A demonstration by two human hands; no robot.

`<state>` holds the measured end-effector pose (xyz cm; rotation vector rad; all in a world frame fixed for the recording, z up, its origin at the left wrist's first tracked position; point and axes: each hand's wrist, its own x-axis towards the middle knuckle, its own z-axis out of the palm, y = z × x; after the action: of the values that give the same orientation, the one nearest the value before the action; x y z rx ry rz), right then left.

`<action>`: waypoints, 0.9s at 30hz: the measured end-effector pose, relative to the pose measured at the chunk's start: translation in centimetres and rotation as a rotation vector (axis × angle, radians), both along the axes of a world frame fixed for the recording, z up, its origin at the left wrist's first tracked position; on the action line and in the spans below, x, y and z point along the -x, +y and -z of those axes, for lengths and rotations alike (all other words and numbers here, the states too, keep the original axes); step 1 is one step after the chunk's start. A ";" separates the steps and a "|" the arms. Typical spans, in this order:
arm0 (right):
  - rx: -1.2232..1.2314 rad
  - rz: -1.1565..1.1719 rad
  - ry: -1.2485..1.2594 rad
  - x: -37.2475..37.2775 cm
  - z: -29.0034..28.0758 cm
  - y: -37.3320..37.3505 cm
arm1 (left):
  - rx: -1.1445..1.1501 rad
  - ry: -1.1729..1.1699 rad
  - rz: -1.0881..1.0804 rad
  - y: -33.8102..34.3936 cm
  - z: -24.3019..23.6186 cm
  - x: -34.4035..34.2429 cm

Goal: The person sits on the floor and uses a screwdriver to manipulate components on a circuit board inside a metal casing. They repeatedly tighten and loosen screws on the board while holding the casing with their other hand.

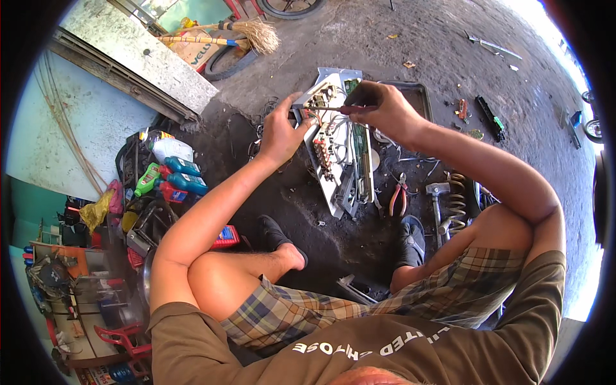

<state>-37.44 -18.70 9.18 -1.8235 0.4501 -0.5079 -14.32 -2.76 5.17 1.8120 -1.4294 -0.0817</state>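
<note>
A white metal chassis [332, 192] carrying green circuit boards, wiring and small components lies in front of me. My left hand [285, 131] is closed on a grey metal part [298, 108] at the chassis's upper left, with some red bits by the thumb. My right hand [385, 112] grips a screwdriver [340, 109] with a dark reddish handle, its thin shaft reaching left toward that grey part. The screwdriver tip is too small to make out clearly.
Pliers [399, 192], a hammer [438, 190], a coil spring [456, 199] and a dark tray [423, 96] are at the right. Plastic bottles [183, 183] stand left. Brooms [256, 38] and tyres [289, 9] lie behind. Loose electronic scraps [491, 119] are on the dirty floor.
</note>
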 end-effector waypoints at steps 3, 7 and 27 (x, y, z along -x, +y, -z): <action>-0.389 0.048 0.142 -0.1 -0.7 0.6 | 0.012 -0.023 0.013 0.0 0.1 -0.1; -0.135 -0.032 0.286 0.6 -1.8 0.0 | 0.030 -0.099 0.027 0.0 -0.1 0.2; 0.057 -0.006 -0.071 0.2 -0.3 1.2 | 0.006 0.045 -0.033 0.7 0.7 -0.6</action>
<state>-37.63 -17.49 9.48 -1.8544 0.3847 -0.5850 -13.72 -2.09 4.44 1.8169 -1.3670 -0.1006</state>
